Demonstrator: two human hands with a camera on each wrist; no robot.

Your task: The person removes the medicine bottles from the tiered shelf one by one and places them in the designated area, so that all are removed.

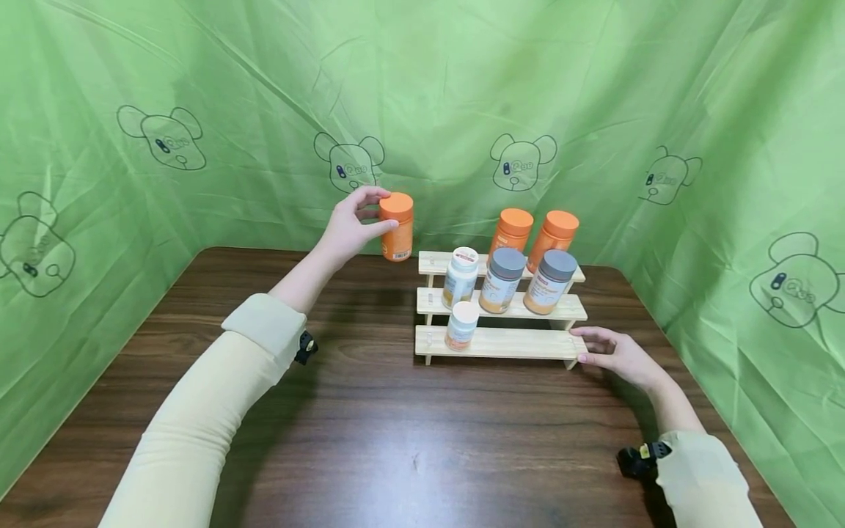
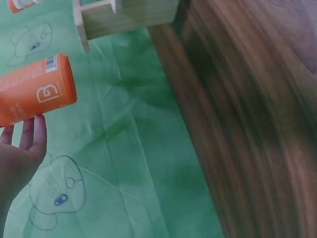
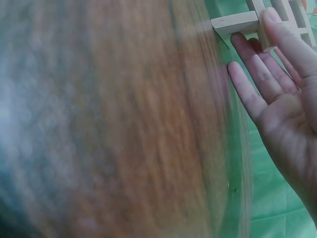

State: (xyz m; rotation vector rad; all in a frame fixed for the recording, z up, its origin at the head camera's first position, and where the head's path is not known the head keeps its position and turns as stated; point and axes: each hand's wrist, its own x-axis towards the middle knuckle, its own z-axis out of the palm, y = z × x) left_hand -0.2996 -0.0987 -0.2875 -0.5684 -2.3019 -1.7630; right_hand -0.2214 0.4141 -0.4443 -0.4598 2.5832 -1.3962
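My left hand point(image 1: 352, 226) grips an orange supplement bottle point(image 1: 398, 240) with an orange lid, upright in the air left of the rack's top step. In the left wrist view, fingertips lie against the side of this bottle point(image 2: 37, 91). A three-step wooden display rack point(image 1: 521, 344) stands on the table. With thumb and fingers, my right hand point(image 1: 623, 358) pinches the right end of its lowest step. The right wrist view shows the thumb on one side of the wooden rack point(image 3: 235, 23) and fingers on the other.
Two orange bottles point(image 1: 556, 233) stand on the top step. The middle step holds a white bottle point(image 1: 460, 279) and two grey-lidded bottles point(image 1: 500, 282). A small white bottle point(image 1: 461, 326) is at the bottom step's left. Green cloth point(image 1: 422, 88) surrounds the brown table point(image 1: 370, 425).
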